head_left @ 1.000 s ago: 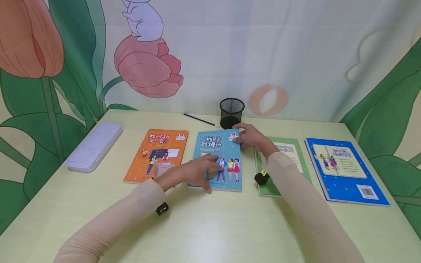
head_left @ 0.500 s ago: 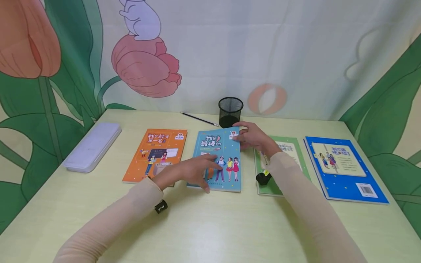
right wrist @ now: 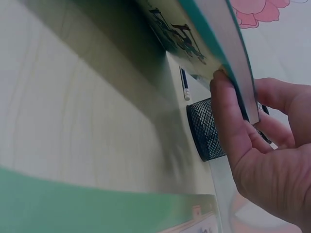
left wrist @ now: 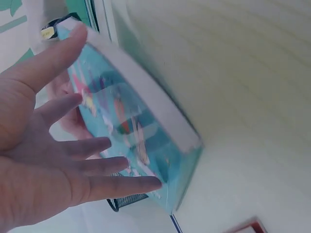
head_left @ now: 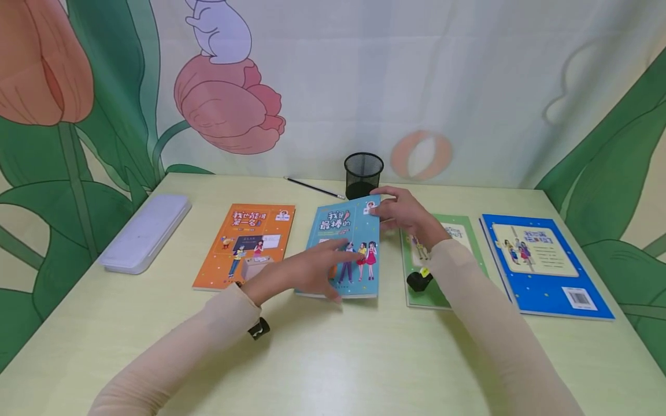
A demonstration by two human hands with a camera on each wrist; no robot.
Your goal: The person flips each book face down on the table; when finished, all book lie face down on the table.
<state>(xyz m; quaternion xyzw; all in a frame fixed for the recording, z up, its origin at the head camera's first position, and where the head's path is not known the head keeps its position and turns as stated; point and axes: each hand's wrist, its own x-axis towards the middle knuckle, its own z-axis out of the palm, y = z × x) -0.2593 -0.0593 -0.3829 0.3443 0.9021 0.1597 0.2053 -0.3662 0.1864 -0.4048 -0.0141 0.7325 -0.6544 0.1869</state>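
A light-blue paperback book (head_left: 359,228) lies at the centre of the head view, its right side tilted up off the table. My right hand (head_left: 403,212) pinches it by the upper right edge. In the right wrist view, thumb and fingers grip either side of the book (right wrist: 228,53), and part of its underside shows. My left hand (head_left: 312,270) is spread over the lower left of the cover, fingers straight. Seen from the left wrist, that palm and its fingers (left wrist: 121,187) stretch across the front of the book.
An orange book (head_left: 218,248) lies left, a green book (head_left: 470,254) and a blue book (head_left: 551,294) right. Behind are a black mesh pen holder (head_left: 363,173) and a pencil (head_left: 314,188). A white pencil case (head_left: 148,234) sits far left on the table (head_left: 333,370).
The light-blue book's right side has risen with my right hand, and its cover now slants. My left hand has shifted slightly right over the cover.
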